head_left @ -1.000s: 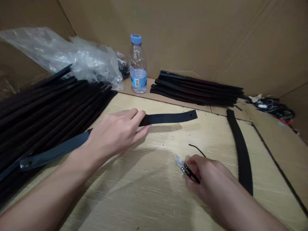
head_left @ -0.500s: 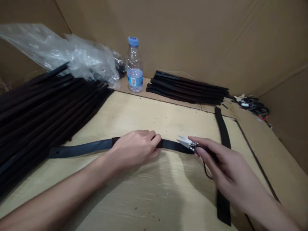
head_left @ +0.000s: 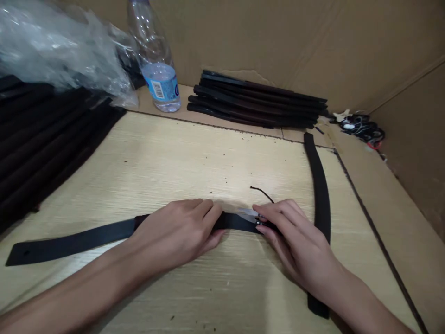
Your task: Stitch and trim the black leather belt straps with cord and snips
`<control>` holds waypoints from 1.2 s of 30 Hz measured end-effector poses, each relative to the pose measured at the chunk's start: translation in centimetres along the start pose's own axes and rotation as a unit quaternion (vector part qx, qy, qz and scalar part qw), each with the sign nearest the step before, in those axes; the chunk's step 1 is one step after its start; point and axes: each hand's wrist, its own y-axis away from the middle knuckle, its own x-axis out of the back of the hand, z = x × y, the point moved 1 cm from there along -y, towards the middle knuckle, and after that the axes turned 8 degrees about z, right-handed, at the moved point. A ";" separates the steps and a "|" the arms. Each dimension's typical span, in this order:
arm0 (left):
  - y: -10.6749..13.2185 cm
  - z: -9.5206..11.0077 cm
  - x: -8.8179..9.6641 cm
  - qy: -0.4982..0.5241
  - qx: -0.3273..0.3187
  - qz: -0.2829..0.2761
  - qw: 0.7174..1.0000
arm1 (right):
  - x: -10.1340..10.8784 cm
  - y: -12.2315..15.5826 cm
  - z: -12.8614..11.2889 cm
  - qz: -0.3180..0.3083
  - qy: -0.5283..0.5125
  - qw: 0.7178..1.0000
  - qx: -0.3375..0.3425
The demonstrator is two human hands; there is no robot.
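A dark strap (head_left: 79,239) with a small hole near its left end lies across the pale board. My left hand (head_left: 181,227) is closed over its middle, fingers wrapped round a darker band. In my right hand (head_left: 295,236) is a pair of thread snips (head_left: 252,216), gripped with the blades pointing left. Those blades lie over the strap's right part, close to my left fingers; whether they touch it I cannot tell. Behind my right hand a thin black cord (head_left: 262,191) sticks up. A second dark strap (head_left: 321,199) runs lengthwise on the right, partly behind my right wrist.
Many dark straps (head_left: 45,139) are heaped at left, below a clear plastic bag (head_left: 66,51). A water bottle (head_left: 162,86) and a smaller strap stack (head_left: 257,102) stand along the cardboard wall (head_left: 260,37). Tangled scraps (head_left: 365,130) lie back right. Tiny specks dot the board (head_left: 174,157).
My right hand has brought the snips left, nearer my left hand. The cord that hung below now points up. The camera view has shifted, and the held strap lies farther from the left heap.
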 end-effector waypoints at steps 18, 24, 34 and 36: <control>-0.2 -0.1 0.0 0.038 0.018 -0.010 0.999 | -1.4 0.9 -0.3 0.012 -0.030 0.998 -0.054; -0.1 -0.2 0.1 0.043 0.038 -0.007 0.998 | -1.3 0.6 -0.6 0.022 -0.022 0.999 0.009; -0.2 -0.2 0.3 0.057 0.050 -0.045 0.996 | -1.3 0.4 -0.9 0.028 -0.012 0.999 0.045; -0.2 -0.2 0.3 0.063 0.057 -0.044 0.995 | -1.4 0.4 -0.8 0.027 -0.006 0.999 0.045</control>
